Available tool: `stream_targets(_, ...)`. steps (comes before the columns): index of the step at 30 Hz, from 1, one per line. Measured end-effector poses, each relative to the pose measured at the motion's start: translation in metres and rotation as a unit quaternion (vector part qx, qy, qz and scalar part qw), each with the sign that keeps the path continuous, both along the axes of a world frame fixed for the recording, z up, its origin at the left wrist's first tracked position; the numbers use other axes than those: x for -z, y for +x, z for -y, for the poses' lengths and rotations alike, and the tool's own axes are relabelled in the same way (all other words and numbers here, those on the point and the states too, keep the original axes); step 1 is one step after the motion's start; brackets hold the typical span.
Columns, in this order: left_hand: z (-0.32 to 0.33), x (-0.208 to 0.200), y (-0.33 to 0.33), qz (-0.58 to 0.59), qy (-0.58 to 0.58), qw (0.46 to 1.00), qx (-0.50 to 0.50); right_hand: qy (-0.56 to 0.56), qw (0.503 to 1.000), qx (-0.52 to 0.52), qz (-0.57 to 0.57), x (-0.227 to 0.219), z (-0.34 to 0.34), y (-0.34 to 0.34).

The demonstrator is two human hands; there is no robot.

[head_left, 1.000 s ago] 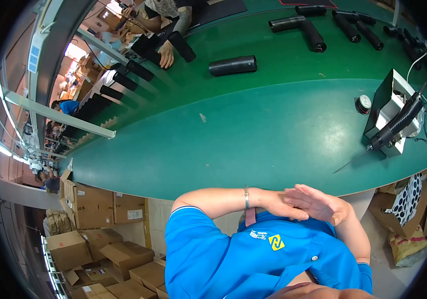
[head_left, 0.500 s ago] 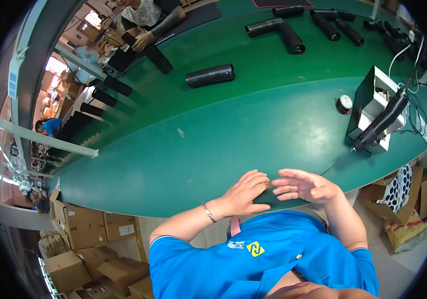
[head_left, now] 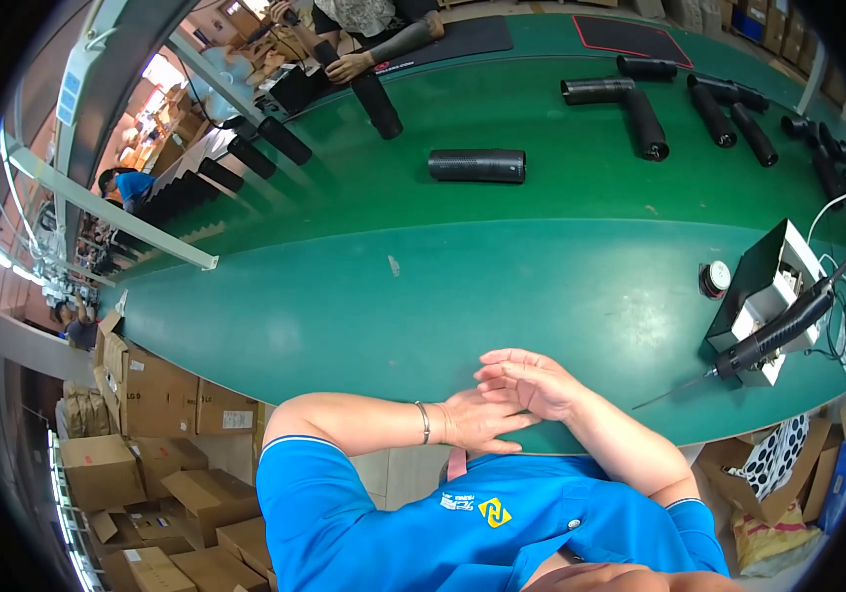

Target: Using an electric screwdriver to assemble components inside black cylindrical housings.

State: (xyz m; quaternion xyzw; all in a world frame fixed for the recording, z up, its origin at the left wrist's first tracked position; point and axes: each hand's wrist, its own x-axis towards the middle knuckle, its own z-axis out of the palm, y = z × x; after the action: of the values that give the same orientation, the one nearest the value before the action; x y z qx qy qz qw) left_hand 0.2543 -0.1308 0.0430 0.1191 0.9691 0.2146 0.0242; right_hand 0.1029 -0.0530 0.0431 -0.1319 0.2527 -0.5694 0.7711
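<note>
My left hand [head_left: 482, 420] lies palm down at the near edge of the green table [head_left: 344, 326], fingers stretched out, a silver bracelet on its wrist. My right hand [head_left: 533, 387] crosses over its fingers, palm turned inward, thumb and fingers loosely extended. Neither hand holds anything; part of the left fingers is hidden behind the right hand. To the right, a black electric screwdriver [head_left: 776, 328] with a long thin bit leans across an open black-and-white box [head_left: 760, 286]. A small round speaker-like part [head_left: 714, 279] sits beside that box.
A black perforated cylinder [head_left: 477, 166] lies on the brighter green strip beyond. Several more black cylinders [head_left: 646, 123] lie at the far right, others stand in a row at left. Across the table, a co-worker's hand [head_left: 349, 67] is at a black cylinder [head_left: 376, 107]. Cardboard boxes [head_left: 156, 390] are stacked lower left.
My right hand has moved in from beside the left hand to cross over it. The whole view has swung left, so the things on the table appear farther right.
</note>
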Motion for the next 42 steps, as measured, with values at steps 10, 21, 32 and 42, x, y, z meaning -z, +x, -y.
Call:
stream_targets(10,-0.010,0.009,-0.024,-0.020,0.054,0.996,0.064,-0.123,0.986,-0.032,0.106,0.006,-0.010,-0.021)
stream_targets(21,-0.028,0.046,-0.059,-0.070,0.094,0.990,0.079,-0.158,0.967,-0.054,0.191,0.004,-0.011,-0.038)
stream_targets(32,-0.031,0.058,-0.058,-0.150,0.114,0.980,0.069,-0.210,0.962,-0.080,0.156,-0.003,-0.008,-0.030)
stream_targets(42,-0.042,0.025,-0.047,-0.085,0.104,0.990,0.035,-0.193,0.979,-0.046,0.054,-0.008,-0.009,-0.014)
